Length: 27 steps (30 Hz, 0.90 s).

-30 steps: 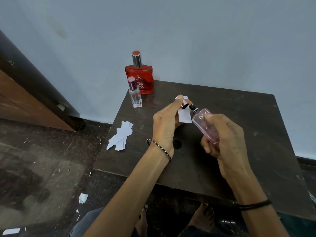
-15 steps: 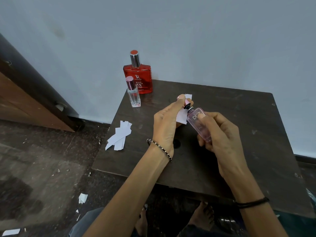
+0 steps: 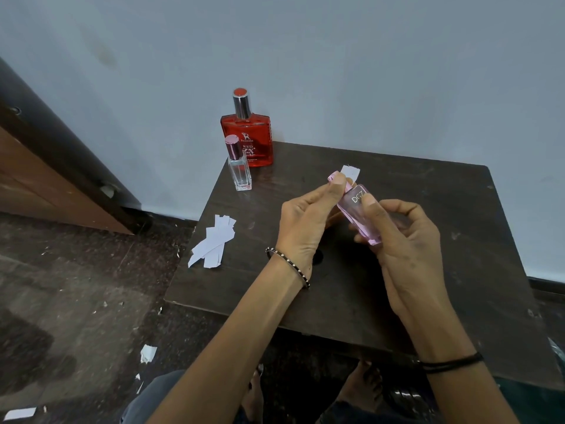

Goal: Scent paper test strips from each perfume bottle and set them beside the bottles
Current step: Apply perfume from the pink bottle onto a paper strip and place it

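My right hand (image 3: 406, 240) holds a slim pink perfume bottle (image 3: 360, 214) tilted toward the upper left above the dark table (image 3: 428, 301). My left hand (image 3: 305, 221) pinches the bottle's pink cap (image 3: 336, 177) at its neck, together with a white paper strip (image 3: 351, 172) whose tip sticks up past the fingers. A red perfume bottle (image 3: 247, 139) with a silver cap stands at the table's far left corner. A small clear bottle (image 3: 239, 168) with a pink cap stands just in front of it.
A pile of white paper strips (image 3: 214, 240) lies at the table's left edge, partly overhanging it. Paper scraps (image 3: 148, 352) litter the dark floor on the left. A wooden door frame (image 3: 61, 179) leans along the wall at left. My bare feet show under the table's near edge.
The cap held in my left hand has come together with the bottle's neck; a second ago the black nozzle was bare. Both hands stay above the table's middle.
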Motion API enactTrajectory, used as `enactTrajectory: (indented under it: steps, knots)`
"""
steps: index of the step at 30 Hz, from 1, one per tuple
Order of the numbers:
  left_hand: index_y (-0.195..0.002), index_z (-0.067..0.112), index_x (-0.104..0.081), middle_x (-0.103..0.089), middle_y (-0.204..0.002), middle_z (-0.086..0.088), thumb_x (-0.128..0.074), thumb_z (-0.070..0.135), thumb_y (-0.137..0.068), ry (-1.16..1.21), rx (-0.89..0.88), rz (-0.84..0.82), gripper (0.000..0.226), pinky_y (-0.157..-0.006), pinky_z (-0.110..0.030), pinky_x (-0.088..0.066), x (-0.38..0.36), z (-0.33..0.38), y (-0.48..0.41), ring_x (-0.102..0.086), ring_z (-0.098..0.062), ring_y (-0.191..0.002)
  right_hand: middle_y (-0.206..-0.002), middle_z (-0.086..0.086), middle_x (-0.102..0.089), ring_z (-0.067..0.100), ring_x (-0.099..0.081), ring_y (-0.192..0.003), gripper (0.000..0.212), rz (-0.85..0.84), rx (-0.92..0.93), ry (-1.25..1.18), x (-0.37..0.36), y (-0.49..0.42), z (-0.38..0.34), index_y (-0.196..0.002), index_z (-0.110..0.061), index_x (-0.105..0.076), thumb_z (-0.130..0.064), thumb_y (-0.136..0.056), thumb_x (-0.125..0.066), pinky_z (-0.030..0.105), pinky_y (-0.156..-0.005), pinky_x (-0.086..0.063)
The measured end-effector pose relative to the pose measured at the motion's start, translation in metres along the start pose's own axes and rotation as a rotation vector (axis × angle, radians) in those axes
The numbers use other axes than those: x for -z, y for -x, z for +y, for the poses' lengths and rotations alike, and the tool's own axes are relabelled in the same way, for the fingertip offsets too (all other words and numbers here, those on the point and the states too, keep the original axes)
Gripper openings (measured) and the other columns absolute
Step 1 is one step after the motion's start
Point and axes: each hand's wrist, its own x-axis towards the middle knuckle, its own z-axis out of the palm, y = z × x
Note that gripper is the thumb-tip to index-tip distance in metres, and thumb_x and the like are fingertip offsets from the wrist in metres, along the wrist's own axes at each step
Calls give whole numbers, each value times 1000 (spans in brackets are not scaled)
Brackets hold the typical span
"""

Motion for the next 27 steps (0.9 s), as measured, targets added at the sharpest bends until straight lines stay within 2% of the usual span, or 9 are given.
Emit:
enactTrajectory:
  steps: [2,6,10,13,16,18,21,24,27]
  knots:
    - [-112,-2,-74,-76,-110,-19,-68,26,-93,-7,-18,-1,34,-101,-48,-53,0,0,1,-72,-30,-105,-94,1,-80,19,-78,-72,46,-14,-40,-62,0,1,1,-110,-12,-61,-36,-76,-81,21,-62,-59]
    - [-111,2,-76,-77,-108,-15,-70,30,-92,-54,-26,-21,34,-104,-47,-51,2,3,2,-72,-28,-106,-89,5,-81,18,-77,-71,42,-72,-133,-189,1,0,-1,-112,-4,-60,-27,-82,-79,24,-63,-60]
    - [-100,14,-81,-80,-102,-8,-66,39,-93,-50,-42,-29,30,-103,-45,-52,0,4,4,-74,-20,-100,-97,5,-81,20,-79,-80,41,-79,-152,-189,4,-2,-6,-110,-7,-63,-30,-80,-79,24,-68,-61]
    - [-94,26,-83,-79,-104,-2,-61,49,-93,-69,9,41,32,-106,-44,-49,2,7,1,-69,-22,-108,-103,5,-81,19,-79,-83,30,-68,-169,-205,8,-3,-6,-105,-12,-65,-28,-83,-77,23,-70,-61]
    - [-84,26,-84,-81,-97,1,-72,29,-90,-9,24,54,14,-99,-39,-53,4,8,-4,-72,-22,-106,-110,6,-78,16,-77,-90,30,-19,-169,-218,11,-5,-8,-98,-15,-67,-31,-76,-79,22,-70,-60]
    - [-96,14,-81,-80,-101,-4,-74,20,-88,53,33,32,13,-93,-36,-57,5,8,-5,-75,-18,-102,-112,5,-77,12,-76,-93,29,7,-148,-211,12,-7,-8,-94,-17,-67,-33,-73,-79,20,-70,-59]
    - [-108,5,-77,-79,-107,-9,-62,9,-94,64,21,27,21,-93,-34,-58,7,6,-7,-75,-17,-101,-106,1,-78,11,-75,-93,26,27,-121,-201,14,-10,-6,-93,-18,-67,-32,-74,-77,20,-71,-58]
    - [-125,9,-66,-73,-113,-12,-44,-4,-100,35,5,14,36,-93,-33,-58,8,3,-11,-73,-19,-104,-97,-8,-81,7,-76,-89,32,20,-79,-150,13,-12,-6,-98,-19,-67,-34,-72,-76,23,-75,-59]
    - [-142,17,-47,-69,-114,-17,-41,-8,-101,16,-5,21,48,-90,-33,-60,9,2,-12,-73,-21,-104,-97,-12,-80,6,-76,-91,43,18,-36,-52,12,-12,-4,-110,-18,-67,-36,-72,-76,32,-87,-57]
